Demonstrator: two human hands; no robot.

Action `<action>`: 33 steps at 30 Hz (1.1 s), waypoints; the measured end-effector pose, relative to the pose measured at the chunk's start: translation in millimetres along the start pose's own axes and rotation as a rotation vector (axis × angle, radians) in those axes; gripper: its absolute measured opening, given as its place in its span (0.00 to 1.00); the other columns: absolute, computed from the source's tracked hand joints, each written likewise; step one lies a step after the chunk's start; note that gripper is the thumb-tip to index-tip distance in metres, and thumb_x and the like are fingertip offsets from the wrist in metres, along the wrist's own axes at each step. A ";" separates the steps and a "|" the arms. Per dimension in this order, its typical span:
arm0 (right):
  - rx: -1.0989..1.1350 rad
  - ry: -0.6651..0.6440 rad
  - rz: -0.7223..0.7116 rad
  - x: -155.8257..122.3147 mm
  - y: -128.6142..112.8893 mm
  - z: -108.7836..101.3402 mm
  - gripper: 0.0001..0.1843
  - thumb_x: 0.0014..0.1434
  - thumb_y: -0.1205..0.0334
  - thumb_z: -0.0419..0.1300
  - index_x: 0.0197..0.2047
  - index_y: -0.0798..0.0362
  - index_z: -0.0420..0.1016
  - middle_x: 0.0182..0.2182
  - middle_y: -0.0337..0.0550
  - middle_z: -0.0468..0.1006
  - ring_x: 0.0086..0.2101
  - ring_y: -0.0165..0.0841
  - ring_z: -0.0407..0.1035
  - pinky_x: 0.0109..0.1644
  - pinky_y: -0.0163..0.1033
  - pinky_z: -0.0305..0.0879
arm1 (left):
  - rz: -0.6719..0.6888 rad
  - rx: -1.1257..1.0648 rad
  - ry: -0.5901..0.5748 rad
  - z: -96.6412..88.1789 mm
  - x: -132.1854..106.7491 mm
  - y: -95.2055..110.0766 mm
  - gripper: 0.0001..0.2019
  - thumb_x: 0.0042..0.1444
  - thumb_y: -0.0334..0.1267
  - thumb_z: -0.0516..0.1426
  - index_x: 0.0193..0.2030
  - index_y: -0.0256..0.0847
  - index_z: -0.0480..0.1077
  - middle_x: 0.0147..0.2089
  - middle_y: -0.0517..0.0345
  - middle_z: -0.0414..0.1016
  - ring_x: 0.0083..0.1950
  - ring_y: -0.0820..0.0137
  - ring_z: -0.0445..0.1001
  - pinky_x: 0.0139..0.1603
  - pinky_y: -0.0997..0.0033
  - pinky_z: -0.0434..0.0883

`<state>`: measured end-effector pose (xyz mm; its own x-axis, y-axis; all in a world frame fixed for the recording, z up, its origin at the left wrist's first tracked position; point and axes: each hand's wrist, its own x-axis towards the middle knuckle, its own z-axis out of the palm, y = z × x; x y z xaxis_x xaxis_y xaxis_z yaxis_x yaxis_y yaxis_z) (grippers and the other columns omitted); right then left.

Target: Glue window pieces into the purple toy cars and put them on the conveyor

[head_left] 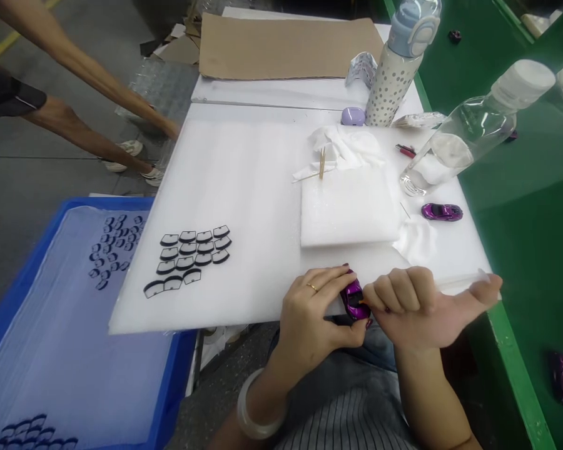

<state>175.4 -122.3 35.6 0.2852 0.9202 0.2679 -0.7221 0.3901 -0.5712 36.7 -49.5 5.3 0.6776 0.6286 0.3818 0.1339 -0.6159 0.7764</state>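
Observation:
My left hand (315,315) grips a small purple toy car (353,299) at the near edge of the white foam sheet (244,181). My right hand (415,306) has its fingers curled and pinches something thin against the car's window; I cannot make out what it is. The thumb of that hand sticks out to the right. Several small black-rimmed windscreen pieces (190,257) lie in rows on the sheet to the left of my hands. A second purple toy car (441,212) rests on the sheet at the right.
A blue crate (9,294) lined with foam holds more windscreen pieces at lower left. A folded foam pad (347,209), tissues and toothpicks (322,164), a clear bottle (469,128) and a dotted bottle (398,69) stand behind. Cardboard (286,47) lies far back. Another person's arms (84,75) reach at left.

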 end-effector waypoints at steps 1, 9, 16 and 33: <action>0.006 0.004 0.001 -0.5 1.8 -1.4 0.38 0.56 0.25 0.48 0.19 0.53 0.48 0.13 0.32 0.43 0.18 0.25 0.39 0.23 0.39 0.41 | 0.002 0.001 0.004 0.3 0.1 0.1 0.22 0.43 0.35 0.65 0.48 0.35 0.76 0.50 0.48 0.80 0.50 0.56 0.77 0.48 0.51 0.77; -0.003 -0.005 0.010 -1.6 3.5 -4.5 0.37 0.55 0.26 0.49 0.20 0.53 0.48 0.14 0.32 0.43 0.18 0.25 0.40 0.24 0.39 0.41 | 0.009 0.009 0.011 0.2 0.0 0.0 0.22 0.43 0.36 0.65 0.48 0.35 0.76 0.50 0.47 0.80 0.50 0.56 0.77 0.48 0.51 0.77; -0.029 -0.024 0.003 -3.6 3.9 -5.5 0.36 0.56 0.26 0.47 0.21 0.53 0.49 0.14 0.32 0.43 0.19 0.25 0.41 0.25 0.39 0.42 | 0.011 0.011 0.011 0.4 0.1 -0.3 0.22 0.43 0.36 0.66 0.48 0.34 0.76 0.50 0.47 0.80 0.50 0.56 0.77 0.48 0.51 0.77; -0.160 -0.030 -0.057 -4.2 5.8 -2.5 0.36 0.57 0.26 0.43 0.21 0.53 0.48 0.16 0.33 0.43 0.20 0.26 0.41 0.26 0.39 0.44 | 0.019 0.018 0.006 -0.1 -0.2 -0.9 0.23 0.44 0.37 0.67 0.49 0.35 0.76 0.50 0.48 0.80 0.50 0.55 0.77 0.47 0.50 0.78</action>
<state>171.6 -123.8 29.3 0.3021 0.8962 0.3249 -0.5951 0.4435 -0.6701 36.4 -49.0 4.6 0.6759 0.6193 0.3995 0.1343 -0.6365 0.7595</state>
